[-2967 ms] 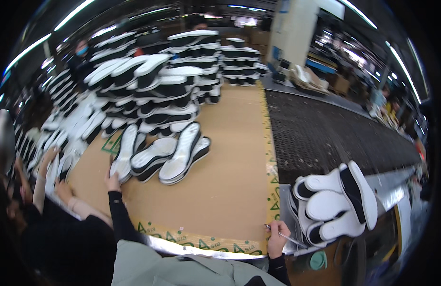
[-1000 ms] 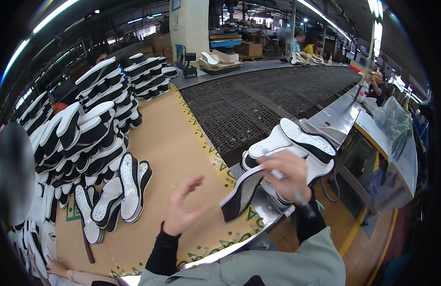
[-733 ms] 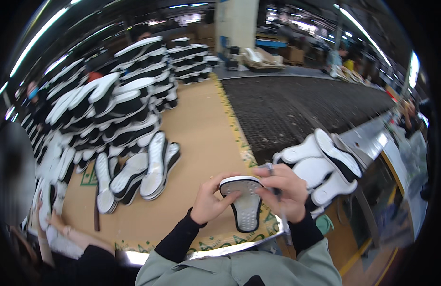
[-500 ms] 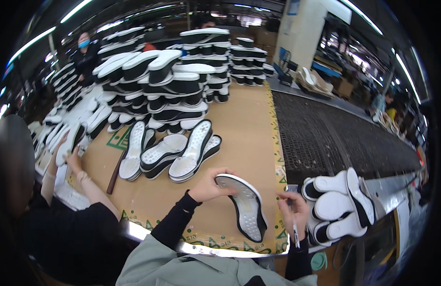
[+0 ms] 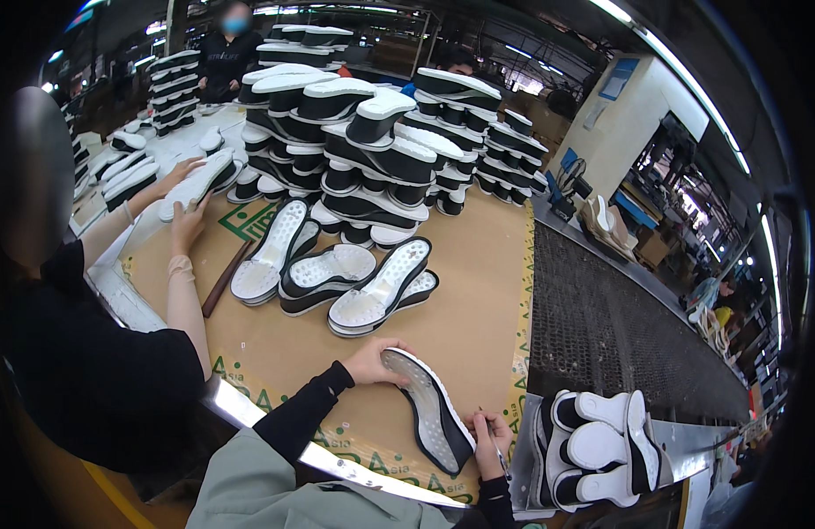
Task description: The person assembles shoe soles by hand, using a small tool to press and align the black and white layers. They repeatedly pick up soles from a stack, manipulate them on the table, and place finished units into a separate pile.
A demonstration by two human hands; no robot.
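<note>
My left hand (image 5: 376,363) grips one end of a black-and-white shoe sole (image 5: 432,410), fingers and thumb closed on its rim. The sole is tilted, its dimpled pale inner face toward me, its other end low over the cardboard. Close beside its right edge is my right hand (image 5: 493,443), closed on a slim pen (image 5: 506,467). Whether the pen's tip touches the sole I cannot tell. Ahead of my left hand lie several more soles with dimpled faces up, among them a sole (image 5: 381,286) leaning on another.
Tall stacks of soles (image 5: 372,167) stand on the cardboard-covered table (image 5: 473,291). At right runs a dark mesh conveyor (image 5: 619,309), with a pile of white soles (image 5: 601,445) nearer me. A brown stick (image 5: 227,280) lies at left, where a co-worker's hands (image 5: 187,220) hold a sole.
My right hand with the pen has come in from apart to beside the sole's edge. My left hand still holds the sole. The view has turned, and the co-worker's hands have shifted with their sole.
</note>
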